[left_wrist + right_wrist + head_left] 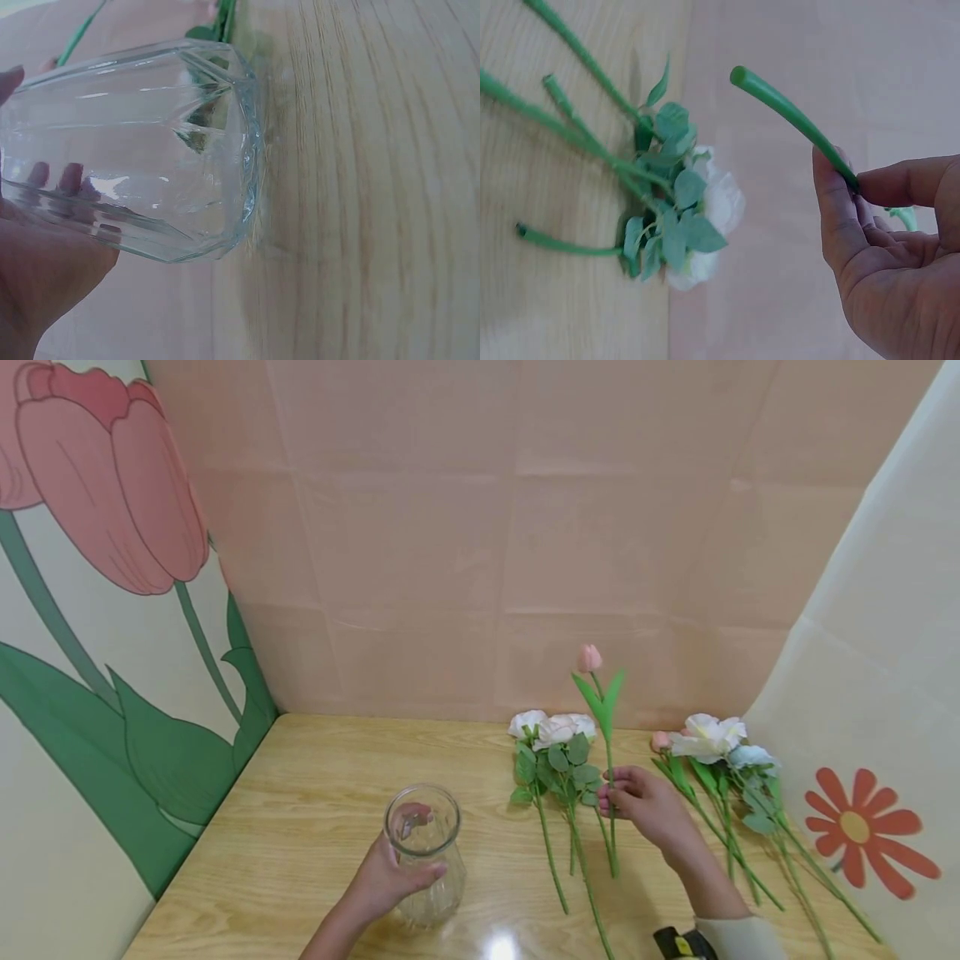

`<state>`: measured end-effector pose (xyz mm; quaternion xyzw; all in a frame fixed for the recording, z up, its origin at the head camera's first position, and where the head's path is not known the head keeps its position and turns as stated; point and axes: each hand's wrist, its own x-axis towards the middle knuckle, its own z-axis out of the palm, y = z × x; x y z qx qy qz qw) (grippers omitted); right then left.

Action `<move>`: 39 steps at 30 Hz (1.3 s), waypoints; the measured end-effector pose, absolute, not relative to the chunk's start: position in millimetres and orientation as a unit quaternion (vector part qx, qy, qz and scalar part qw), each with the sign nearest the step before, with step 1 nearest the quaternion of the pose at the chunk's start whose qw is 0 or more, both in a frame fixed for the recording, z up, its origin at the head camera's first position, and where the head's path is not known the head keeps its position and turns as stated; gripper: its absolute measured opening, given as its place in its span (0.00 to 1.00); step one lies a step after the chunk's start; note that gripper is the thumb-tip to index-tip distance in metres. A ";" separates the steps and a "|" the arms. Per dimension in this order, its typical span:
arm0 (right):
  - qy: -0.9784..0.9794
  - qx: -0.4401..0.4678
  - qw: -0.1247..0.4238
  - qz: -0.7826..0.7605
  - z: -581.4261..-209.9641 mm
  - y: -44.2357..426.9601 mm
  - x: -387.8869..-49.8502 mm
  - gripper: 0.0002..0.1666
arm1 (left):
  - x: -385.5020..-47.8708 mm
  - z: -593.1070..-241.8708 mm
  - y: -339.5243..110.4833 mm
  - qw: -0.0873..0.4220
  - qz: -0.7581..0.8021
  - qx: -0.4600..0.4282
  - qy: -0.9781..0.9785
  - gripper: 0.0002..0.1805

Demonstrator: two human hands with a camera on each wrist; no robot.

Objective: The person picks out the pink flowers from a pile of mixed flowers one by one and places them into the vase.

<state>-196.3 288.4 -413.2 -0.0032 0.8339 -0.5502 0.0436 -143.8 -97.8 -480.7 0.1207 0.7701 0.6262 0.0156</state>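
A clear ribbed glass vase (431, 893) stands upright on the wooden table, and no flower is inside it. My left hand (386, 877) grips it around the neck, thumb in front and fingers behind the glass. To the right, my right hand (645, 802) pinches the green stem of a pink tulip (590, 658) between thumb and fingers. The tulip is upright, bloom at the top, its two long leaves spread. In the right wrist view the cut stem end (739, 75) juts out past the fingertips, apart from the table.
White roses (562, 731) with leafy stems lie on the table (315, 810) left of my right hand. Another bunch with white and pale blue blooms (708, 739) and a pink tulip lies farther right. A pink backdrop (405, 543) closes the back; printed cloths hang at both sides.
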 end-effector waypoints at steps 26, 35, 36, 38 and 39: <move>0.772 -0.094 0.038 -0.628 -371.7 226.1 -184.5 0.17 | -143.3 -479.1 -97.9 0.018 0.629 0.121 0.768 0.40; 0.754 -0.145 0.031 -0.640 -358.1 201.5 -177.7 0.16 | -143.8 -479.8 -97.5 0.017 0.629 0.120 0.767 0.40; 0.752 -0.149 0.031 -0.642 -356.3 198.6 -176.9 0.15 | -143.8 -480.3 -97.6 0.017 0.629 0.121 0.768 0.40; 0.745 -0.157 0.032 -0.648 -352.6 192.8 -175.0 0.15 | -144.0 -480.9 -97.7 0.015 0.627 0.122 0.769 0.40; 0.741 -0.160 0.032 -0.651 -350.8 190.1 -174.1 0.14 | -144.0 -481.3 -97.6 0.014 0.626 0.123 0.770 0.40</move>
